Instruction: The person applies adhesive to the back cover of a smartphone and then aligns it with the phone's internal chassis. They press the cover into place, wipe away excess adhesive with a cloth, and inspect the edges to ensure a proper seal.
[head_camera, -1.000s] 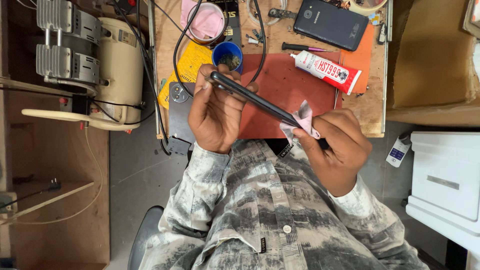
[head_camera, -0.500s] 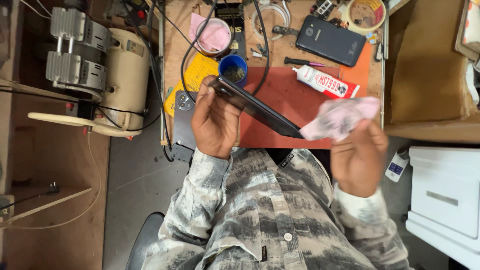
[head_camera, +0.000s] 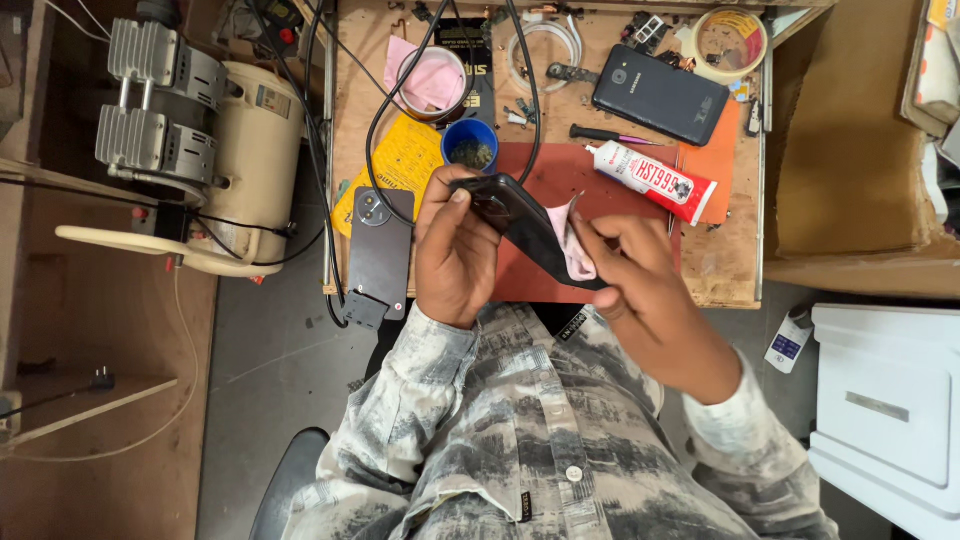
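Phone (head_camera: 520, 228), a slim black slab with a glossy face, is held tilted above the smooth red mat (head_camera: 560, 175) at the wooden bench's front edge. Left hand (head_camera: 455, 260) is clamped around its upper end, thumb on top. Right hand (head_camera: 640, 285) pinches a soft, crumpled pink cloth (head_camera: 575, 250) against the phone's lower end.

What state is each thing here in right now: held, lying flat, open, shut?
Black phone: held tilted above the red mat.
Left hand: gripping the phone's upper end.
Right hand: pressing a pink cloth on the phone.
Glue tube: lying flat, capped.
Second phone: lying back up.
Third phone: lying back up at the bench edge.
Blue cup: upright, open.
Tape roll: lying flat.
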